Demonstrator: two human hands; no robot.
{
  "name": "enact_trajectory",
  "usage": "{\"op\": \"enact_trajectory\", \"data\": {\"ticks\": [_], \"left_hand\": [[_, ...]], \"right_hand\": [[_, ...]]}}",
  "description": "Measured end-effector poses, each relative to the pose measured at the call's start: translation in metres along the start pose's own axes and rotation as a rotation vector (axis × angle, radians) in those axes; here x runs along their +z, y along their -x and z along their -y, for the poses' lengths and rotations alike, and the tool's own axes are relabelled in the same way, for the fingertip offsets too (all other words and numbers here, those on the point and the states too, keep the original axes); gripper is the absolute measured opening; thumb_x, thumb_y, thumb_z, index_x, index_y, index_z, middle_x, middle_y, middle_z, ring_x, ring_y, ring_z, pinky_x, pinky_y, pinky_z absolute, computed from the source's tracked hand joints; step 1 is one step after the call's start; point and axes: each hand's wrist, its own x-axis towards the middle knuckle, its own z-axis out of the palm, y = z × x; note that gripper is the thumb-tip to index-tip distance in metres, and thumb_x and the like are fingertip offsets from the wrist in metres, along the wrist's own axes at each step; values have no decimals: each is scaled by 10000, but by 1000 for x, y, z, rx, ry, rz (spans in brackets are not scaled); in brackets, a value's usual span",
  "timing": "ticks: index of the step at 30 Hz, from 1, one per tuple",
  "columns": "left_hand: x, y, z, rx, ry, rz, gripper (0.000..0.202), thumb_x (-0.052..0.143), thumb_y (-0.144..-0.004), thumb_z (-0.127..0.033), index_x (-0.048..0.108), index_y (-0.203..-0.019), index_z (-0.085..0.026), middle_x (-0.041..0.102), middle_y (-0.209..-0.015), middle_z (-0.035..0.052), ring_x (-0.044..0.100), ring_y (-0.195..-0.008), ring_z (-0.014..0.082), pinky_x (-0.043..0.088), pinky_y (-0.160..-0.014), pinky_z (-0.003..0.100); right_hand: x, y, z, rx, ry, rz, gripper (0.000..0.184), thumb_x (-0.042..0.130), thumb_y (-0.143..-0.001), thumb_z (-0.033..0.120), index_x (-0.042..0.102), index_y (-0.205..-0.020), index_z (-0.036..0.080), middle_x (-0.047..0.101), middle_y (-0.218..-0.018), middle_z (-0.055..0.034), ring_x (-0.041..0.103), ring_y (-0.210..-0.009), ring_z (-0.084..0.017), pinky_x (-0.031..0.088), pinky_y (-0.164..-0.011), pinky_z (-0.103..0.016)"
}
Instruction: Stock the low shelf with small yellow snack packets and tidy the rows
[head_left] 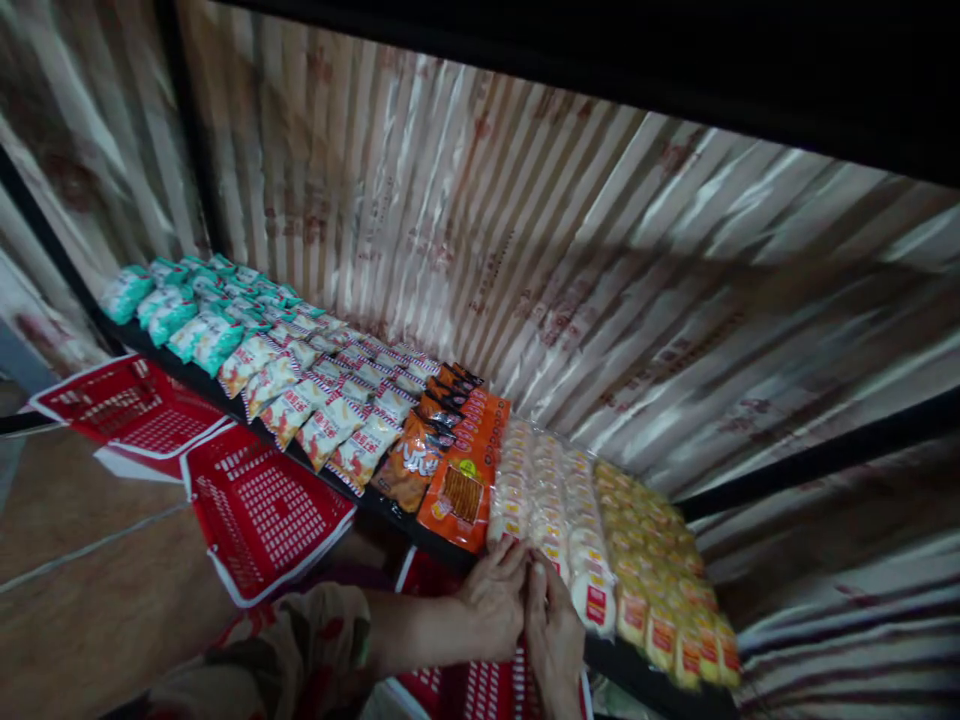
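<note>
My left hand (pixel 491 600) reaches to the front of a shelf, its fingers bent and closed. Right beside it, thumb side inward, is my right hand (pixel 553 612), also with curled fingers. Both meet at the front ends of rows of white round wrapped snacks (pixel 544 480). What lies between the fingers is hidden. Just left of my hands is a flat orange snack bag (pixel 459 490), with an orange and brown bag (pixel 411 465) next to it. To the right stand rows of yellow wrapped snacks (pixel 649 550) with red labels.
White chip bags (pixel 337 410) and teal bags (pixel 169 310) fill the shelf's left part. Red baskets (pixel 266 510) sit below, one (pixel 480 690) under my arms. Pleated plastic sheeting (pixel 450 200) hangs behind. A black bar (pixel 825 455) slants at right.
</note>
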Motion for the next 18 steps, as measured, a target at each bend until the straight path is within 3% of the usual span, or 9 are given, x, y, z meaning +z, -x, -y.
{"op": "enact_trajectory", "data": {"ticks": [4, 7, 13, 16, 18], "left_hand": [[-24, 47, 28, -15, 78, -10, 650, 524, -812, -310, 395, -1363, 8, 344, -1462, 220, 157, -1417, 315, 132, -1168, 437], [-42, 90, 54, -67, 165, -79, 654, 519, -811, -320, 384, -1380, -27, 368, -1457, 196, 168, -1418, 291, 145, -1169, 423], [-70, 163, 125, -388, 164, -315, 490, 431, -888, -325, 468, -1340, -140, 352, -1487, 110, 226, -1406, 245, 209, -1152, 403], [-85, 184, 168, -573, 107, -297, 454, 386, -910, -289, 483, -1324, -130, 311, -1507, 111, 235, -1400, 265, 225, -1138, 423], [-97, 193, 194, -594, 80, -213, 458, 345, -923, -259, 459, -1342, -112, 301, -1511, 117, 222, -1405, 262, 226, -1134, 420]], "right_hand": [[30, 23, 43, 16, -37, 7, 788, 295, -789, 753, 646, -1125, 133, 647, -1169, -165, 603, -1097, -281, 469, -953, -392], [57, 43, 86, -26, -87, 45, 744, 339, -791, 729, 653, -1108, 134, 640, -1181, -169, 590, -1118, -281, 450, -979, -398], [129, 64, 175, -148, -164, 106, 647, 336, -858, 617, 637, -1137, 116, 634, -1186, -177, 604, -1104, -255, 447, -989, -401], [166, 66, 209, -237, -171, 100, 602, 342, -870, 580, 644, -1133, 132, 630, -1199, -163, 586, -1134, -250, 433, -1009, -429], [184, 71, 227, -262, -160, 90, 583, 342, -878, 552, 643, -1139, 127, 626, -1206, -164, 578, -1146, -252, 429, -1014, -442]]}}
